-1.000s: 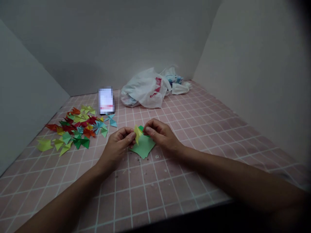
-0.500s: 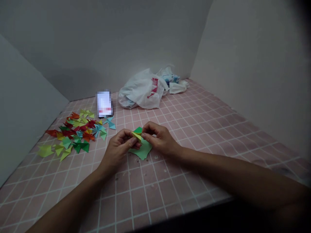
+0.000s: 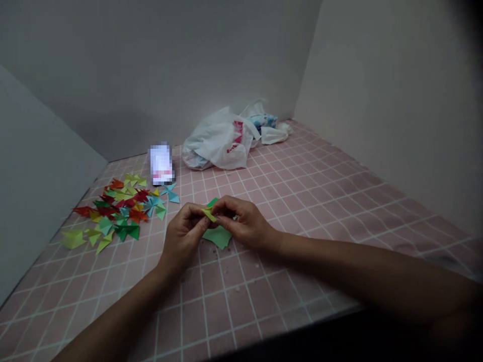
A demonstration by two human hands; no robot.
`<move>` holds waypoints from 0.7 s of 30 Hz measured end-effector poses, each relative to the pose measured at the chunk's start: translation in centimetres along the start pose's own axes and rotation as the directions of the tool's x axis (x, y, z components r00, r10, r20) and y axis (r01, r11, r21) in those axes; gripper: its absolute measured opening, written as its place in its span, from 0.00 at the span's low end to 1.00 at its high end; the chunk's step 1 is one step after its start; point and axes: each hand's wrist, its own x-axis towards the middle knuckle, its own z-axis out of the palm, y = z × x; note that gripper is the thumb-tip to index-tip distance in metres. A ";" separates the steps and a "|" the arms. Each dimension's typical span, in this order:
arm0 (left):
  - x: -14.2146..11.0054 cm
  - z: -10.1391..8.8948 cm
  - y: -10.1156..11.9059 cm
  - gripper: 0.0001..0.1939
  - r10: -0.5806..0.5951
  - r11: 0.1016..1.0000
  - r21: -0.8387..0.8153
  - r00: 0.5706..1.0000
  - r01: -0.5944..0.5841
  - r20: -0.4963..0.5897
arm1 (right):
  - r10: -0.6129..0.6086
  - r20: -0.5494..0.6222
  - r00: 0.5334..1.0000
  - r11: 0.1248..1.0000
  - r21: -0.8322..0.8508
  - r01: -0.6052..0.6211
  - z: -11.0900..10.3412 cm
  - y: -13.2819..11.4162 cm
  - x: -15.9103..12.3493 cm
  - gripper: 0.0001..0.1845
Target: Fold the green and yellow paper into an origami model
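Both hands meet over the middle of the pink checked table (image 3: 264, 296). My left hand (image 3: 184, 234) and my right hand (image 3: 241, 221) pinch a small folded yellow paper piece (image 3: 209, 215) between their fingertips. Under the hands lies a stack of green square paper sheets (image 3: 218, 235), partly hidden by the fingers. To the left, a pile of folded paper shapes (image 3: 118, 208) in red, green, yellow and blue is spread over the table.
A blurred white card or phone (image 3: 161, 163) stands behind the pile. White plastic bags (image 3: 222, 141) lie at the back near the corner. Grey walls close in the table on the left, back and right. The near table edge runs bottom right.
The yellow piece has gone from upright to flat between the fingertips, and the hands have drawn closer together. The view has shifted slightly.
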 end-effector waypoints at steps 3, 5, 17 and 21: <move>-0.1 0.1 -0.2 0.09 -0.006 1.000 -0.030 1.000 0.005 -0.004 | -0.050 0.004 0.999 0.992 -0.114 0.050 -0.2 0.0 0.0 0.03; -0.2 0.1 -0.3 0.06 0.012 1.000 -0.021 1.000 -0.011 0.012 | -0.102 0.011 0.995 0.980 -0.171 0.103 -0.3 0.1 0.0 0.03; -0.5 0.0 -0.2 0.04 0.195 0.955 0.206 0.976 -0.212 0.100 | -0.263 0.058 0.963 0.911 -0.314 0.268 -0.4 -0.2 -0.3 0.03; -0.5 -0.1 -0.6 0.05 0.239 0.931 0.253 0.963 -0.264 0.125 | -0.268 0.062 0.961 0.906 -0.322 0.273 -0.4 -0.1 -0.4 0.04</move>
